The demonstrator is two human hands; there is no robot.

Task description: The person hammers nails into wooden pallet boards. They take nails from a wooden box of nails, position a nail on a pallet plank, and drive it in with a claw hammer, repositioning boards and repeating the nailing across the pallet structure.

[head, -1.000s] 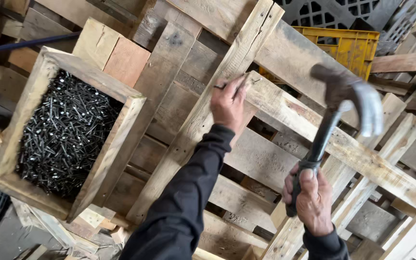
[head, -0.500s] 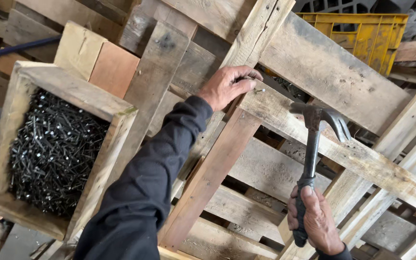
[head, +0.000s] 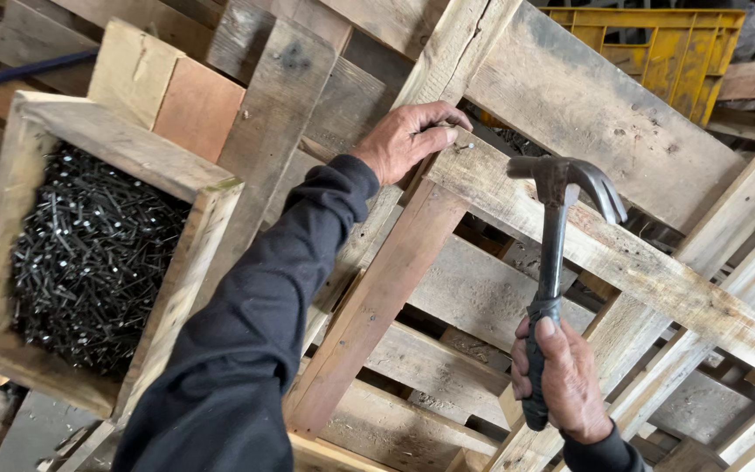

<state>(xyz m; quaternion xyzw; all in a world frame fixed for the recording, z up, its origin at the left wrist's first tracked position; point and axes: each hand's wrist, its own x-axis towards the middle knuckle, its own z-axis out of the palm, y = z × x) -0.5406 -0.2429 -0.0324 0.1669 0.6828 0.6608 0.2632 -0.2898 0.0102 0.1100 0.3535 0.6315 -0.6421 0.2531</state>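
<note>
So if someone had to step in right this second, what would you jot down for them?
Left hand: resting on the pallet board, fingertips pinching a nail held against it.
Right hand: closed on the hammer by its dark grip, head up, near the nail but apart from it.
Nail box: wooden, left of the left arm, full of dark nails.
Done: nail placed on the board.
Left: nail shows no sign of being driven; its head stands proud.
</note>
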